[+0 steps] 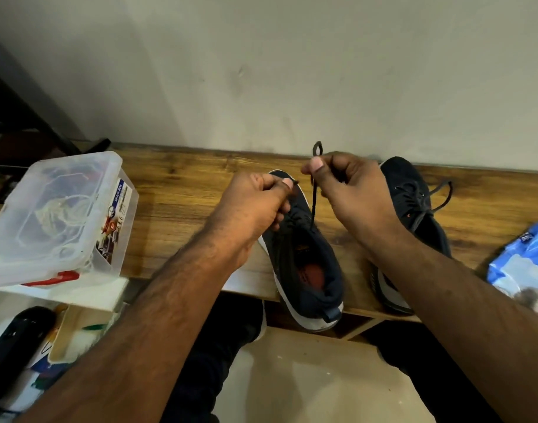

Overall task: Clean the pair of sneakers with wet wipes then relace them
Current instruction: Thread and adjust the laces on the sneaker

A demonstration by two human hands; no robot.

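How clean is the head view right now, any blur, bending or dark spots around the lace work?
Head view: wide-angle bending curves the wooden bench edge; soft blur on the left hand, right hand and the lace they pinch; the near sneaker opening and the far sneaker read dark with little detail; the plastic box lid shows mild glare.

The light is dim and warm. My arms throw soft shadows on the table [182, 178]. The wall [292, 71] looks grey and flat, without glare. My hands and the lace [314, 196] are a little blurred, and the edges bend.
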